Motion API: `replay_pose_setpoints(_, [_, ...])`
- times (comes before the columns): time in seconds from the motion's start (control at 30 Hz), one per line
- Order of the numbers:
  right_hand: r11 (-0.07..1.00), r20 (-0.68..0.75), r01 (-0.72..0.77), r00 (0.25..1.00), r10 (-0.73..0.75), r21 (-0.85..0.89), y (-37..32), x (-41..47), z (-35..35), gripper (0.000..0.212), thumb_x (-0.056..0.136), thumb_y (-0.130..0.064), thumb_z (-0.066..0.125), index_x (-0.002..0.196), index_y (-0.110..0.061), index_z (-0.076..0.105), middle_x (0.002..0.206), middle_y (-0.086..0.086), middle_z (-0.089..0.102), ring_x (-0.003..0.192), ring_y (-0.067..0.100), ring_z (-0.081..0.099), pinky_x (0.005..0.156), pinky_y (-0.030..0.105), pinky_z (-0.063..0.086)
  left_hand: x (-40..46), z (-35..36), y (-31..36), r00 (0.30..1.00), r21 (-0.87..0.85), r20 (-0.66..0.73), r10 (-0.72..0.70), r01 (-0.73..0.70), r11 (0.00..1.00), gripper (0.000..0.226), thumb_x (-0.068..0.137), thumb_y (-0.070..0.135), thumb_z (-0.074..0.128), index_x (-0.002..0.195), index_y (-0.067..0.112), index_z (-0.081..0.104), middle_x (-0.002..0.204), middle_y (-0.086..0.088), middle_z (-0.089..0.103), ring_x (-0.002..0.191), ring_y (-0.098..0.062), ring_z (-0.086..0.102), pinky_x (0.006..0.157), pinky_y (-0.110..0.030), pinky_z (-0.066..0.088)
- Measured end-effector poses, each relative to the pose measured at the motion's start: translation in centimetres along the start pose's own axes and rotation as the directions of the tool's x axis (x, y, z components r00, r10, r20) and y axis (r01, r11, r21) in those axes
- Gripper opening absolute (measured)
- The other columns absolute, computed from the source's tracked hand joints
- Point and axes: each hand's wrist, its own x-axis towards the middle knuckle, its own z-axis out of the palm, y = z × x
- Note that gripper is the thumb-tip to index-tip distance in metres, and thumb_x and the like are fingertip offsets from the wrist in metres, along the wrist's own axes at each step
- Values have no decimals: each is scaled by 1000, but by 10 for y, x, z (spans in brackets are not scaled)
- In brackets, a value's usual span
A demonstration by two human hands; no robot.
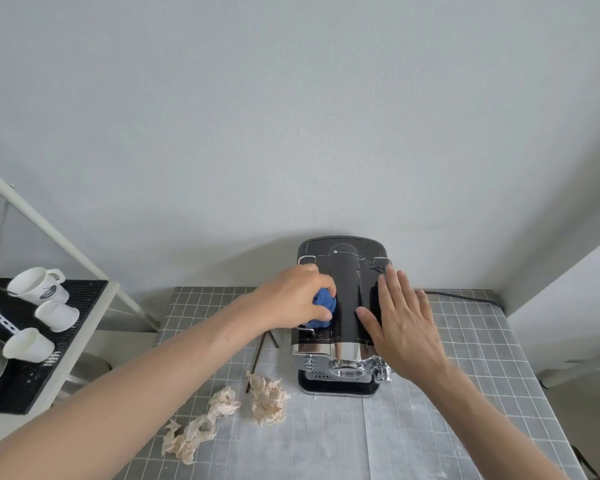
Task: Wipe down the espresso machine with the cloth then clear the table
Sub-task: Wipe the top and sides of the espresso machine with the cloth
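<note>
machine: black espresso machine (pixel 342 299), centre of frame, back against the wall; glossy top, chrome front edge and group head facing the lower edge of the frame.
left hand: left hand (pixel 297 297) on the left side of the machine top, fingers curled tight around the blue cloth (pixel 323 308), cloth pressed onto the black surface.
cloth: bunched into a ball, mostly covered by the fingers, only the right part shows.
right hand: right hand (pixel 404 323) flat on the right side of the machine top, fingers spread and extended, gripping nothing.
table: grey grid-pattern table (pixel 465 393), lower centre and lower right of frame.
litter: crumpled beige paper wads (pixel 222 414), lower centre-left, on the table just left of the machine base.
sticks: thin dark sticks (pixel 257 355) between the wads and the machine; probably stirrers, too thin to tell.
cord: black cable (pixel 465 296) runs along the table's far edge, right of the machine.
side rack: white cups (pixel 42 308) lying on a black mat (pixel 35 375), left edge of frame.
</note>
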Motion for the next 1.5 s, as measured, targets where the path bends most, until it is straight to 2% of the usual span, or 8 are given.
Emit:
replay_pose_setpoints(0.13, [1000, 5, -6, 1000, 6, 3, 1, 2, 4, 78, 103, -61, 6, 162, -9, 12, 170, 4, -14, 156, 21, -14, 127, 50, 10, -3, -2, 5, 997, -72, 59, 54, -50, 996, 32, 84, 38, 83, 113, 35, 71, 103, 8, 58, 91, -10, 52, 73, -29, 41])
replay_pose_setpoints(0.43, [1000, -13, 5, 1000, -5, -5, 0, 3, 5, 78, 105, -59, 5, 161, -5, 11, 170, 7, -16, 155, 21, -19, 128, 49, 4, 18, -2, -3, 995, 183, -88, 49, -32, 983, 23, 95, 21, 69, 117, 27, 67, 107, 1, 59, 103, -22, 58, 81, -40, 51])
replay_pose_setpoints(0.6, [999, -28, 11, 1000, -10, 37, 0, 4, 8, 77, 105, -56, 8, 160, -4, 14, 170, 8, -15, 156, 21, -16, 128, 45, 3, -1, 1, 2, 999, -53, 33, 39, -37, 998, 39, 87, 40, 79, 123, 35, 65, 106, 5, 56, 94, -12, 51, 74, -27, 41])
replay_pose_setpoints(0.77, [998, -47, 26, 999, -24, 49, 1, 5, 12, 74, 106, -52, 13, 159, -1, 18, 170, 11, -12, 157, 22, -12, 128, 42, 3, -15, 3, 7, 983, -130, 95, 157, -144, 981, 34, 86, 30, 79, 117, 39, 68, 115, 11, 60, 105, -11, 59, 93, -34, 49])
replay_pose_setpoints(0.9, [998, -70, 33, 997, -30, 45, 2, 6, 14, 72, 107, -51, 16, 158, 1, 22, 170, 14, -7, 157, 25, -7, 128, 45, 9, -6, 4, 7, 976, -66, 81, 204, -199, 978, 29, 85, 24, 76, 110, 36, 68, 110, 10, 60, 99, -10, 57, 89, -36, 50])
replay_pose_setpoints(1.07, [998, -72, 34, 997, -31, 43, 1, 4, 14, 72, 108, -51, 15, 158, 0, 21, 170, 14, -7, 157, 24, -9, 128, 45, 9, 19, -2, -10, 994, 37, -112, 4, 0, 999, 32, 90, 27, 74, 121, 30, 64, 112, 3, 58, 99, -21, 60, 84, -35, 48])
replay_pose_setpoints(1.33, [999, -84, 21, 996, -17, 45, 2, 7, 17, 71, 107, -50, 18, 157, 0, 24, 170, 14, -6, 157, 24, -8, 128, 44, 8, -11, 7, 9, 994, -124, 82, 76, -66, 990, 54, 79, 46, 86, 126, 37, 61, 114, 11, 55, 100, -7, 52, 84, -25, 44])
replay_pose_setpoints(1.5, [998, -67, 19, 998, -16, 53, 1, 7, 16, 71, 107, -50, 16, 158, -2, 23, 170, 14, -9, 157, 24, -10, 128, 44, 6, -14, 19, 7, 991, -103, -21, 132, -134, 986, 38, 86, 31, 80, 119, 39, 64, 112, 10, 58, 100, -13, 57, 88, -38, 50])
